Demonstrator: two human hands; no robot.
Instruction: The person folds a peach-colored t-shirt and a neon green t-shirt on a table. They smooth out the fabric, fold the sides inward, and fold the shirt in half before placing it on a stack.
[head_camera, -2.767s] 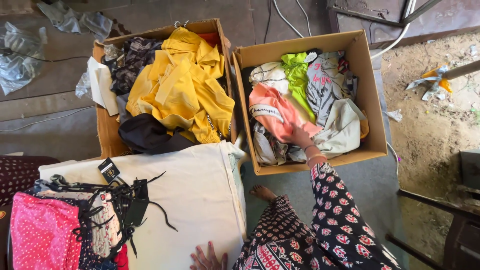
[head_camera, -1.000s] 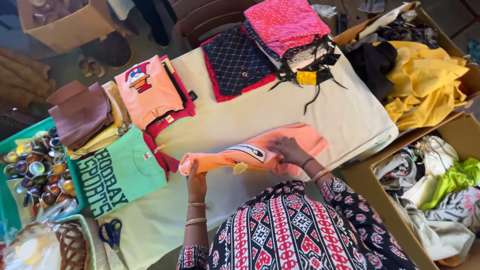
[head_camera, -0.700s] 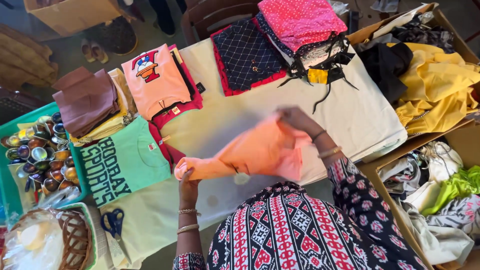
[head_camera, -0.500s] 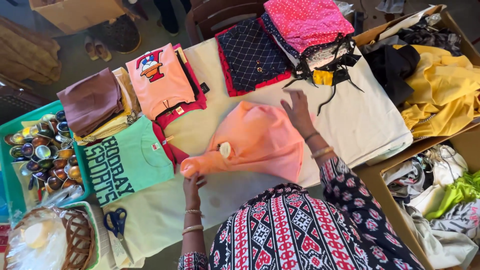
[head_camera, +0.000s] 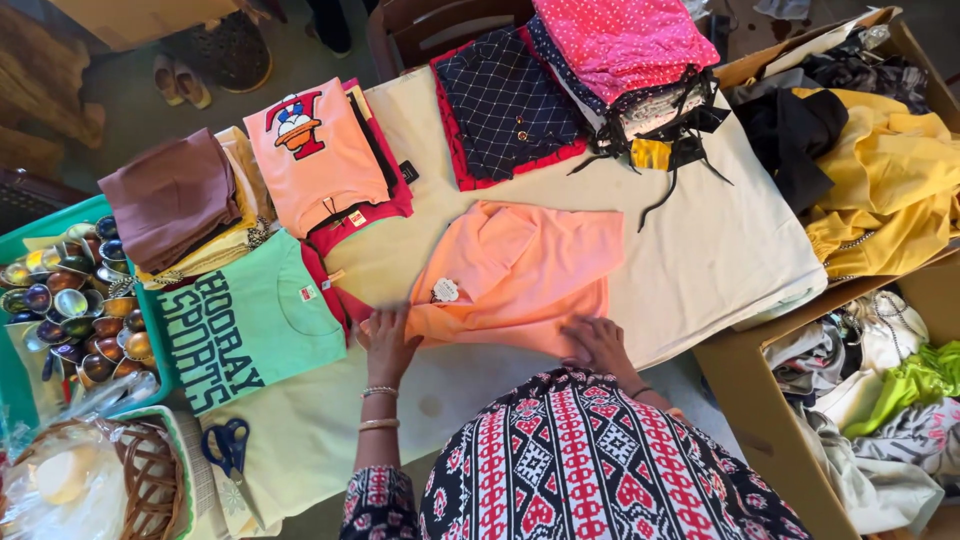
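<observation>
Both hands lie flat and open on a peach-coloured garment (head_camera: 520, 275), neither one clenched around it: the left hand (head_camera: 388, 345) presses the fabric's near left corner, where a sleeve or edge bunches toward the green shirt, and the right hand (head_camera: 598, 343) presses the near right hem. The garment is spread on the cream cloth-covered table (head_camera: 720, 240), roughly at its middle, with a small pale tag (head_camera: 445, 290) sitting on its front and its upper right part already turned over on itself. Just left of it lies a green T-shirt with dark lettering (head_camera: 250, 325), and behind that a pile topped by a salmon shirt with a cartoon print (head_camera: 315, 150) over red fabric. Further back sit a navy checked garment (head_camera: 510, 105) and a stack topped by pink dotted cloth (head_camera: 625, 40), with black ribbons trailing down from it. Blue-handled scissors (head_camera: 230, 450) lie near the table's front left edge, beside a wicker basket (head_camera: 145, 475) and a green tray of shiny cups (head_camera: 60, 310). To the right, open cardboard boxes (head_camera: 760, 400) hold loose clothes, yellow ones furthest back. As I judge it, the bunched left corner could crease or drag onto the green shirt if the palm slides, and the trailing ribbons could snag the far edge.
</observation>
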